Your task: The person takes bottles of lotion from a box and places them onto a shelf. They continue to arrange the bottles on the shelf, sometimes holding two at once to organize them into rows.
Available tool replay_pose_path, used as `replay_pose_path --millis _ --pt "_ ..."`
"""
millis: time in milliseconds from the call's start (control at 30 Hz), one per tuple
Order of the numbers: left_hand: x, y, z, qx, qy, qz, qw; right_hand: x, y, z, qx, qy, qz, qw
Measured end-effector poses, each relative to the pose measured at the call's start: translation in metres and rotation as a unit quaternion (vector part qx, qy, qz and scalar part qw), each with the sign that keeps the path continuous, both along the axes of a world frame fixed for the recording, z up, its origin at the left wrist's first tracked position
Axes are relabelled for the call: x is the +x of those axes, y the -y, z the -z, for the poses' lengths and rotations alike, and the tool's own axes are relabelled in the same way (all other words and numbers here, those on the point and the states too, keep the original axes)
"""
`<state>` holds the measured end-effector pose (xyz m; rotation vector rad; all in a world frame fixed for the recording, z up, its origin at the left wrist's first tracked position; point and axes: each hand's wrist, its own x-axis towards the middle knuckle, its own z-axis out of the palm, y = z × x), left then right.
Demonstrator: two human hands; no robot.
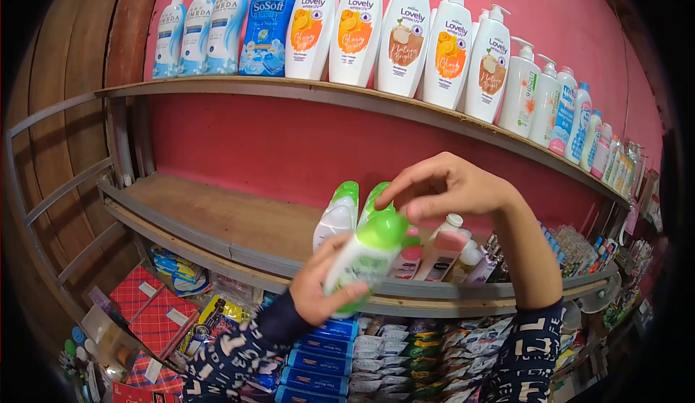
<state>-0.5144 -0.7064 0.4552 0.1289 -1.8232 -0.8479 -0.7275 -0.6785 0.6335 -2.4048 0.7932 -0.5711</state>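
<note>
My left hand (322, 280) is wrapped round a white bottle with a green cap (365, 258), which is tilted in front of the middle shelf. Above the cap is my right hand (449, 186), its fingers bent and apart, with the fingertips close to the green cap. Whether they touch it is hard to tell. Just behind stand white bottles with green caps (346, 197) on the middle shelf (217, 208). Pink and white bottles (441, 251) stand right of the held bottle, partly behind it.
Large pump bottles (358, 30) line the upper shelf (304, 88). Small bottles and tubes (572, 251) crowd the middle shelf at the right. Below hang or lie blue packs (318, 363) and rows of sachets (384, 352). A metal frame (54, 200) is at the left.
</note>
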Motion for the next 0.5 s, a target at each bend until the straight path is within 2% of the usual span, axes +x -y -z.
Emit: replay_pose_path --millis 67,167,200,333,433,500 --pt "0.009 0.012 -0.021 -0.085 0.006 -0.07 0.994 0.019 -0.021 -0.005 -0.013 0.023 0.031 0.999" --pt "0.014 0.027 -0.051 -0.119 0.002 -0.093 0.989 0.029 -0.012 -0.015 -0.033 0.087 0.063 0.994" --pt "0.014 0.034 -0.06 -0.134 -0.004 -0.096 0.986 0.03 -0.006 -0.016 -0.101 0.095 0.046 0.989" --pt "0.01 0.079 -0.081 -0.203 -0.002 -0.167 0.965 0.039 0.009 -0.021 -0.294 0.109 0.103 0.944" --pt "0.005 0.111 -0.068 -0.11 -0.062 -0.152 0.98 0.039 0.03 -0.014 -0.41 0.049 0.173 0.894" --pt "0.009 0.139 -0.041 -0.001 -0.004 -0.045 0.999 0.035 0.053 -0.004 -0.478 0.005 0.198 0.856"
